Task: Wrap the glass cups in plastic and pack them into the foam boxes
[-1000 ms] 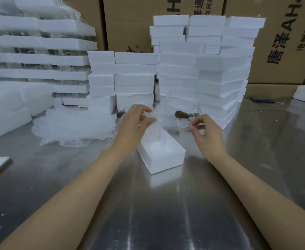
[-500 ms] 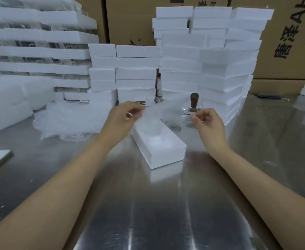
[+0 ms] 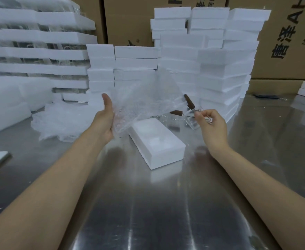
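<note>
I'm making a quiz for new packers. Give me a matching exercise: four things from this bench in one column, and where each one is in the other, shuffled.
1. bubble sheet
2. glass cup
3. open foam box
4. loose plastic heap

A. on the table, left of the left hand
B. pinched by the right hand
C. on the table between the forearms
D. held up at the left hand

Pairs: 1-D, 2-B, 3-C, 4-A
</note>
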The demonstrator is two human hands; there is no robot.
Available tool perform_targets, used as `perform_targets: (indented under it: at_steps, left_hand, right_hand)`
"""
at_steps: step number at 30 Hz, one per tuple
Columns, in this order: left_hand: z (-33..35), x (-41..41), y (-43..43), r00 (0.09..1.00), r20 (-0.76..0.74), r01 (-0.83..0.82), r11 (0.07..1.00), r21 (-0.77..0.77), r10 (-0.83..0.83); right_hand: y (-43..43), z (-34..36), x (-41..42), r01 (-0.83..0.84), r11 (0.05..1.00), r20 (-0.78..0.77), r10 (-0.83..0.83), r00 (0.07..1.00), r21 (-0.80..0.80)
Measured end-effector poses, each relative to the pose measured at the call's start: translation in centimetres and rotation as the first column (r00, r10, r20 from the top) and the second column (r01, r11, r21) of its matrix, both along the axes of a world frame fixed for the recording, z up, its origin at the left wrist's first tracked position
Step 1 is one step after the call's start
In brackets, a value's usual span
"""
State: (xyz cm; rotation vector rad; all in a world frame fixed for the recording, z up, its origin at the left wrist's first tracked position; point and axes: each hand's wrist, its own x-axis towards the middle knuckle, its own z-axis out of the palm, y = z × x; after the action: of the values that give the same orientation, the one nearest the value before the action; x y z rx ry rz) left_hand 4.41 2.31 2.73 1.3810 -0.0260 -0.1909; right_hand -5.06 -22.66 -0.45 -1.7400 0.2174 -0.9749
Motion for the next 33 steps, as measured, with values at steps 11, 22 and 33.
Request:
perform_targets:
  at_steps: [11,22,33]
  left_hand:
    - [-0.7,-0.1,1.1,0.558,0.791,-0.8,0.417,0.431,0.253]
    - [-1.4,-4.7,-5.1,0.759,0.465,-0.279,0.417,0.865,-0.455]
    - [0.4,-4.2,-3.9,0.792,0.608,-0.345,0.784,0.515,-0.051]
  right_hand:
    - [0.2,0.4,0.6,-0.243,0.79,-0.037,0.318,0.948,0.563]
    - [0.3,0.8,0.4,-0.41,0.628,0.111,0.458,0.882,0.661]
    - [0.6,2.0,-0.3,-0.394,0.685,0.127,0.407,0.905,0.613]
